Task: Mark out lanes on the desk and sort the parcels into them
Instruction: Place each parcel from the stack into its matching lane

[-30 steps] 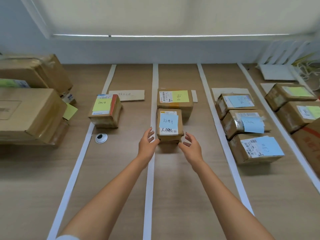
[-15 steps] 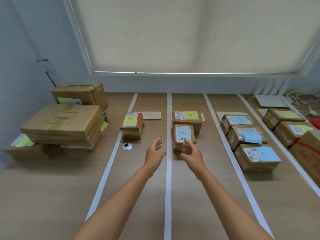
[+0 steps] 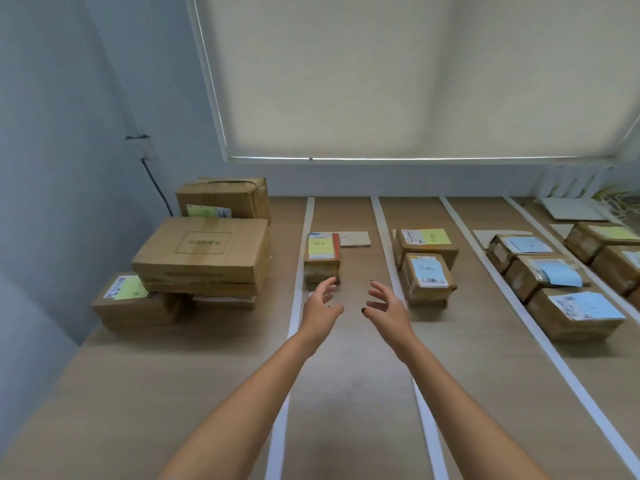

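Both hands, left hand (image 3: 320, 306) and right hand (image 3: 384, 308), are now hanging loosely open and empty (having let go), swinging left from the small blue-noted cardboard parcel (image 3: 427, 278), lying lane-sorted just right of them, towards the unsorted stack of brown cardboard boxes (image 3: 202, 252) on the worktop (image 3: 346, 393).

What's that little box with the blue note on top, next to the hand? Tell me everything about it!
It is a small brown cardboard parcel, wrapped in clear, shiny tape. On top sit a white shipping label and a pale blue sticky note with handwriting too blurry to read. It lies flat on the wooden desk, between two white tape lines, pressed close against a bigger parcel with a yellow note behind it. The right hand is near but not touching it.
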A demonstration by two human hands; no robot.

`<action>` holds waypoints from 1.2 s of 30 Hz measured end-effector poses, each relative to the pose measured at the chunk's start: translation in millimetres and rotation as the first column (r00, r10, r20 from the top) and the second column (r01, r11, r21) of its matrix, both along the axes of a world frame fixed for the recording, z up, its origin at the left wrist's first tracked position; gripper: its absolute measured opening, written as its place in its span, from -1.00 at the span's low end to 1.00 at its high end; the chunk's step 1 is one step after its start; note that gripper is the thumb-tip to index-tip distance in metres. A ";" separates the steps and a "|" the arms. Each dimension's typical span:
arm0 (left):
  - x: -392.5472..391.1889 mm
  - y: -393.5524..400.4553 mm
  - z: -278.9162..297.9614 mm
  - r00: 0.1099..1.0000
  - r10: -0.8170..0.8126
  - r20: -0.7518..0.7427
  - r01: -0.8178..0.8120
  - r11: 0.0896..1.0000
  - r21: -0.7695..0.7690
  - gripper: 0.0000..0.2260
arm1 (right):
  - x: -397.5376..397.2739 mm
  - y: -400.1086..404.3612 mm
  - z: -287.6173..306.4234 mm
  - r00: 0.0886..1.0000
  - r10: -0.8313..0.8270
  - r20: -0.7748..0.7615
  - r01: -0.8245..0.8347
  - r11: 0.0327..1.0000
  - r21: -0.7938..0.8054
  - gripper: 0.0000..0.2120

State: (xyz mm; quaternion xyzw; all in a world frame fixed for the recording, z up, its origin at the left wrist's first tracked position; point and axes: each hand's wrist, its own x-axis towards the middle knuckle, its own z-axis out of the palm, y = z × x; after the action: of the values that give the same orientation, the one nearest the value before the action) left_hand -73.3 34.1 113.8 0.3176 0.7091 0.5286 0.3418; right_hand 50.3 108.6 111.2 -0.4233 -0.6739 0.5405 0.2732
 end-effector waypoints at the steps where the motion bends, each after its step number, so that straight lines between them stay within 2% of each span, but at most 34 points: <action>1: -14.6 -8.6 0.3 1.000 -0.005 -0.001 0.005 1.000 0.000 -0.50 | -14.7 -10.6 0.9 1.000 -0.003 -0.003 0.003 1.000 -0.002 -0.44; 7: -96.4 -62.4 4.8 0.999 -0.006 -0.045 0.006 1.000 0.013 -0.50 | -99.7 -70.0 1.9 1.000 0.022 -0.022 -0.022 1.000 -0.008 -0.48; 15: -182.4 -135.7 6.9 0.993 0.097 -0.061 -0.097 0.995 0.009 -0.51 | -193.2 -131.8 8.3 0.987 0.155 -0.047 -0.157 0.987 -0.041 -0.47; 26: -252.5 -160.5 5.3 0.980 0.200 -0.002 -0.200 0.980 0.008 -0.50 | -264.5 -151.9 10.2 0.967 0.256 -0.002 -0.256 0.966 -0.023 -0.47; 30: -279.9 -161.3 -0.4 0.965 0.260 0.022 -0.260 0.966 -0.005 -0.50 | -279.6 -143.1 8.6 0.973 0.230 0.038 -0.230 0.973 0.006 -0.47; 36: -330.9 -164.3 -13.9 0.919 0.395 -0.004 -0.395 0.918 -0.027 -0.49 | -286.9 -109.3 1.8 0.995 0.049 0.090 -0.055 0.996 0.074 -0.47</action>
State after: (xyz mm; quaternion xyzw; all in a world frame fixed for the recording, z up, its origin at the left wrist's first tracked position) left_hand -404.2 -130.2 99.8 0.1632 0.7655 0.5771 0.2331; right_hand -236.6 -0.7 113.0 -0.4183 -0.7163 0.5019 0.2451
